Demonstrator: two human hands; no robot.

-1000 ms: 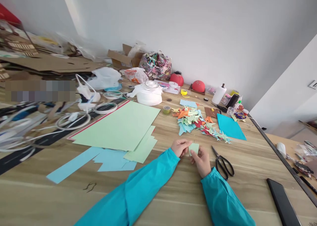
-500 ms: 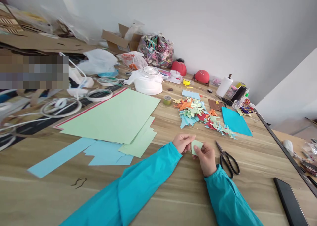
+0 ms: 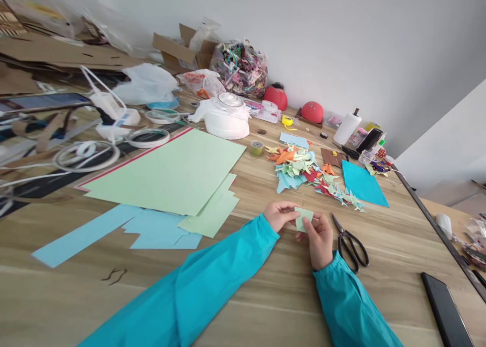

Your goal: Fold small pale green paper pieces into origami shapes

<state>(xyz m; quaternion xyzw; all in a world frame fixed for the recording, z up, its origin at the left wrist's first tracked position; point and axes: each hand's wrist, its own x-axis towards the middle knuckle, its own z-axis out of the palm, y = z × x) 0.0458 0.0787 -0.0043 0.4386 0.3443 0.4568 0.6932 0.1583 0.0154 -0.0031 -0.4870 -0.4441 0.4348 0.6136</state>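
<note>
A small pale green paper square [image 3: 303,219] is held above the table between my two hands. My right hand [image 3: 319,238] pinches it, thumb on its face and fingers behind. At the paper's left edge is my left hand [image 3: 280,216], its thumb and forefinger pinched together on or right beside the edge. Black-handled scissors [image 3: 350,245] lie just right of my right hand, blades pointing away. Beyond my hands is a pile of folded paper cranes [image 3: 299,167] in green, orange, blue and red.
Large green sheets [image 3: 170,169] and blue paper offcuts [image 3: 155,230] lie to the left. A turquoise sheet [image 3: 363,184] is at the right, a black phone [image 3: 446,309] at the near right. White cables [image 3: 87,157], a tape roll [image 3: 256,147] and bags stand farther back.
The paper square and both hands have shifted very slightly up. The view has turned a little, so the things on the left sit lower-left or higher. The grip looks much the same.
</note>
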